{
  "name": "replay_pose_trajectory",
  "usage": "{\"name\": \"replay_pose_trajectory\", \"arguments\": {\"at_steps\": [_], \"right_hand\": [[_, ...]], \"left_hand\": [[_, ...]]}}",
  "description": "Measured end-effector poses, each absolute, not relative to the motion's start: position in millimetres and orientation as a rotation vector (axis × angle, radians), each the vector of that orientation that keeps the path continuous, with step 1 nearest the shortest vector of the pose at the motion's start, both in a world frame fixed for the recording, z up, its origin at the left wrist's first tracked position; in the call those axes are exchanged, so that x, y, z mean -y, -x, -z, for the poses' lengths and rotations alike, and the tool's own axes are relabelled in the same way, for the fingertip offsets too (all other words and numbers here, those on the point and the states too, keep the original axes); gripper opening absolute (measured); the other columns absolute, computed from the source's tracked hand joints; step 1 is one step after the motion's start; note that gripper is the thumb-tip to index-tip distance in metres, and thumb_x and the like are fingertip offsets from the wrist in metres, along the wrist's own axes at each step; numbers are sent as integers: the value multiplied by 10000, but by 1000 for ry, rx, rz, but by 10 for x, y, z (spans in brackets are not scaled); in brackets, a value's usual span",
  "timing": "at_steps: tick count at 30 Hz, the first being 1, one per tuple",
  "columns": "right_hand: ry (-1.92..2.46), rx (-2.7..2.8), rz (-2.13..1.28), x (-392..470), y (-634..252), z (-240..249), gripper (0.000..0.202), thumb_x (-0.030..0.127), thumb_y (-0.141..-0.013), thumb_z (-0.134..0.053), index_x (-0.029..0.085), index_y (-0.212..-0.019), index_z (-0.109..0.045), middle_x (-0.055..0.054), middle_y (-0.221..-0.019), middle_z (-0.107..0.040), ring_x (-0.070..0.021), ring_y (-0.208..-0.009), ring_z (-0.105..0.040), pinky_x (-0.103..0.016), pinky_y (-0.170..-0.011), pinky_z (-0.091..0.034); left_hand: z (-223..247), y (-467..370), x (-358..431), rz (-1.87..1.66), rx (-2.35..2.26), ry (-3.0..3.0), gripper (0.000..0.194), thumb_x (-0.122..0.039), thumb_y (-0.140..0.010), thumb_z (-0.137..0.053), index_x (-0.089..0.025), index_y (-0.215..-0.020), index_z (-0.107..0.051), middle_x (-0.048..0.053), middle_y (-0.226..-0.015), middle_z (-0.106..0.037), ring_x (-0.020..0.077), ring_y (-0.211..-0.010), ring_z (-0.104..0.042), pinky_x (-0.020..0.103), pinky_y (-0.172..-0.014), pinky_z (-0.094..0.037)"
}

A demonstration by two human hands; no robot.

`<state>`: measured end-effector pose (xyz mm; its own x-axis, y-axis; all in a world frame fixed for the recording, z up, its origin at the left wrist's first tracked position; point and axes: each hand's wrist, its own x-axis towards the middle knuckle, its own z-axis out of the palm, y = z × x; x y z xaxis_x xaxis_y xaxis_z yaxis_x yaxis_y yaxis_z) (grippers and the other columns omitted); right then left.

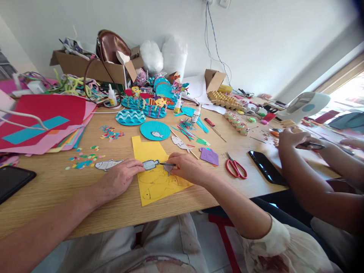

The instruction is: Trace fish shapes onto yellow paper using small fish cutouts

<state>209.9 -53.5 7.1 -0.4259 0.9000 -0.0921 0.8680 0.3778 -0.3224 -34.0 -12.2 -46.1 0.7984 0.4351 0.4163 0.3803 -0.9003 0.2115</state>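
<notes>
A yellow sheet (159,189) with drawn fish outlines lies at the table's front edge. On it rests a small grey paper fish cutout (150,164). The fingertips of my left hand (121,178) press on the cutout's left end, fingers together. My right hand (184,167) is closed around a dark pen (167,164), whose tip meets the cutout's right end. Another grey cutout (168,169) is partly hidden under my right hand. A long grey fish cutout (107,164) lies left of the sheet, and a white fish cutout (180,143) lies behind my right hand.
Red-handled scissors (236,168) and a black phone (267,167) lie to the right, beside another person's hands (295,140). A second phone (15,182) is at the far left. Behind are a blue disc (155,131), glue bottles, confetti and coloured paper (42,117).
</notes>
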Motion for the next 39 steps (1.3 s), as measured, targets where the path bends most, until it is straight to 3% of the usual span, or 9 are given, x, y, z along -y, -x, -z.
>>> {"name": "replay_pose_trajectory", "arguments": {"at_steps": [12,18,23,29,35,39], "right_hand": [[1697,2343,-642,482,-2296,-154,236,158,-722,-593,150,-951,-653,-51,-896,-624,-158,-820,-544,-224,-662,-360],[1572,2463,-598,452,-2207,-70,298,175,-715,-603,169,-1010,-636,-59,-996,-583,-150,-838,-536,-217,-669,-362],[1709,2491,-648,404,-2146,-106,285,216,-687,-629,158,-967,-621,-64,-957,-564,-141,-753,-524,-220,-617,-354],[1828,2372,-681,386,-2121,-94,347,228,-620,-666,164,-939,-545,-58,-935,-580,-172,-811,-518,-226,-596,-337],[1810,2206,-706,162,-2245,-204,96,140,-700,-546,174,-787,-525,7,-722,-571,-98,-627,-504,-191,-530,-336],[1896,2083,-511,-312,-2378,-275,123,159,-737,-520,173,-857,-545,0,-755,-599,-90,-612,-531,-179,-525,-365]], "left_hand": [[459,352,129,-737,-664,-2865,378,-69,-818,-297,-146,-973,-634,77,-1009,-631,167,-955,-573,301,-841,-495],[459,348,126,-750,-646,-2884,379,-52,-812,-293,-137,-953,-635,81,-985,-634,166,-932,-575,294,-823,-501],[436,338,138,-719,-666,-2857,386,-31,-800,-304,-145,-958,-636,75,-991,-634,161,-940,-570,294,-831,-501],[443,331,141,-709,-674,-2865,399,-12,-796,-299,-142,-960,-639,79,-994,-633,163,-938,-567,293,-828,-504],[445,327,152,-757,-679,-2861,377,-35,-824,-301,-148,-942,-640,75,-989,-629,156,-934,-571,276,-820,-505],[452,326,153,-782,-680,-2872,379,-38,-827,-294,-140,-941,-640,80,-985,-632,159,-930,-576,281,-823,-505]]}}
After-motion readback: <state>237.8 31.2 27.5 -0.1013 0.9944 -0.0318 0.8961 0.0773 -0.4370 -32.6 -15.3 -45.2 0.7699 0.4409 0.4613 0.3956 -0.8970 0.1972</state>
